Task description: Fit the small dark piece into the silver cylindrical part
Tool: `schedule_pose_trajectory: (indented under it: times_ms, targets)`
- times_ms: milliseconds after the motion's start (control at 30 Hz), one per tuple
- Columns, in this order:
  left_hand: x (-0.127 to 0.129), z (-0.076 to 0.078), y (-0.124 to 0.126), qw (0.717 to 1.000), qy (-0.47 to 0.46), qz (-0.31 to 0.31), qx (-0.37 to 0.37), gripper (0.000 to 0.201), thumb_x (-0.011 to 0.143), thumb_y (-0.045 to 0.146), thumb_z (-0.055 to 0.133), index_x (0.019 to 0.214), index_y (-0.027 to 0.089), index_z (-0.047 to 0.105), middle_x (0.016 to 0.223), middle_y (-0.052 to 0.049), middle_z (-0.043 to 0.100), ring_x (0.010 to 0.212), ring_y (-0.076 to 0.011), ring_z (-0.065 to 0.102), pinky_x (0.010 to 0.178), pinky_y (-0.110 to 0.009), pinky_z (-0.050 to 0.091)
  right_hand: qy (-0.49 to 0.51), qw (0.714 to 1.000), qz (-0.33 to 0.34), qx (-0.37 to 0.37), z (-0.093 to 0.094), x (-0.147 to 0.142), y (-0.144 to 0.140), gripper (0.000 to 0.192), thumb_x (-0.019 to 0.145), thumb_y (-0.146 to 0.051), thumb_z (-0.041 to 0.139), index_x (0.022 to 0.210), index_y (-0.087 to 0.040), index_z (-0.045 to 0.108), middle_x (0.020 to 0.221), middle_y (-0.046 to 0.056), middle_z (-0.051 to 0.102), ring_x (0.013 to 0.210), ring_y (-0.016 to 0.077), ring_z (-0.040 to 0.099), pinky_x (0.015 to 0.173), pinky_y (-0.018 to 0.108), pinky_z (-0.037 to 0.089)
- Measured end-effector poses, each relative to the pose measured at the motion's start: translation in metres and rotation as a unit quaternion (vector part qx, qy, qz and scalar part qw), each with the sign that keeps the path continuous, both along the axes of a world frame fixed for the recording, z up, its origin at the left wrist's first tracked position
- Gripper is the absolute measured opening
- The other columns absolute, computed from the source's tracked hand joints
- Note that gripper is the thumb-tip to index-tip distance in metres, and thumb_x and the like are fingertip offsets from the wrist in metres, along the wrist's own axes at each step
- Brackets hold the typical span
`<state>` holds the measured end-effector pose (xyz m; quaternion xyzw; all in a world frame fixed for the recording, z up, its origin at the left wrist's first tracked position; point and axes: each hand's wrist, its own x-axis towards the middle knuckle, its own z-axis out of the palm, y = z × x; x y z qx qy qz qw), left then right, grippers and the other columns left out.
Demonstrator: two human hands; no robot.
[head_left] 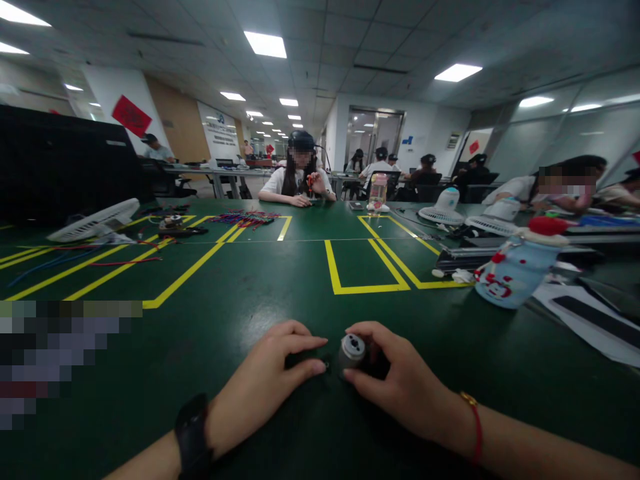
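A small silver electric motor stands upright on the green table, its round end with dark holes facing up. My right hand is closed around it, thumb at the near side and fingers at the far side. Just left of the motor, my left hand rests low over the table with thumb and forefinger apart. A tiny dark piece lies by the left thumb tip, too small to make out. It does not appear gripped.
Yellow tape marks boxes on the green table. A blue snowman-patterned bottle stands right, near white fans. Coloured wires and another white fan lie left. Across the table sits a person.
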<state>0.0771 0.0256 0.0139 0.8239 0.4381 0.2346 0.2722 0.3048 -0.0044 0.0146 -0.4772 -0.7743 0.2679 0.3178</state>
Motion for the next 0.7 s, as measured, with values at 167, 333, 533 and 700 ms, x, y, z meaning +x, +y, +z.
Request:
schedule_pose_trajectory:
  times_ms: [167,333,533,700]
  targets:
    - [-0.046,0.003,0.002,0.996,-0.025,0.082,-0.019,0.033,0.09,0.046,0.05,0.115,0.031,0.064,0.115,-0.003,0.063,0.102,-0.0226,0.059,0.091,-0.037,0.046,-0.087,0.984,-0.146,0.048,0.002,0.069,0.001,0.048,0.081,-0.041,0.059,0.125,-0.026,0.047,0.116,0.004,0.059,0.096,0.0171,0.06,0.083,0.032,0.05]
    - [-0.087,0.001,0.003,0.983,-0.016,0.176,-0.058,0.033,0.088,0.052,0.05,0.105,0.03,0.067,0.11,-0.001,0.068,0.103,-0.0253,0.061,0.088,-0.035,0.047,-0.173,0.928,-0.326,0.047,-0.013,0.168,0.001,0.059,0.076,-0.058,0.058,0.124,-0.025,0.05,0.101,0.007,0.063,0.078,0.0214,0.062,0.063,0.035,0.051]
    - [-0.084,-0.003,0.004,0.979,-0.017,0.182,-0.085,0.036,0.087,0.056,0.049,0.103,0.029,0.066,0.107,0.0,0.069,0.103,-0.0247,0.061,0.088,-0.034,0.045,-0.238,0.894,-0.325,0.196,-0.014,0.174,-0.003,0.069,0.069,-0.058,0.065,0.124,-0.02,0.048,0.12,0.011,0.057,0.107,0.0317,0.055,0.088,0.049,0.044]
    - [-0.084,-0.006,0.005,0.98,-0.02,0.179,-0.089,0.034,0.088,0.056,0.048,0.102,0.029,0.065,0.105,0.0,0.069,0.1,-0.0238,0.062,0.087,-0.034,0.044,-0.26,0.918,-0.102,0.282,0.004,0.068,-0.009,0.042,0.082,-0.038,0.059,0.122,-0.03,0.053,0.129,0.003,0.054,0.119,0.0241,0.046,0.098,0.043,0.034]
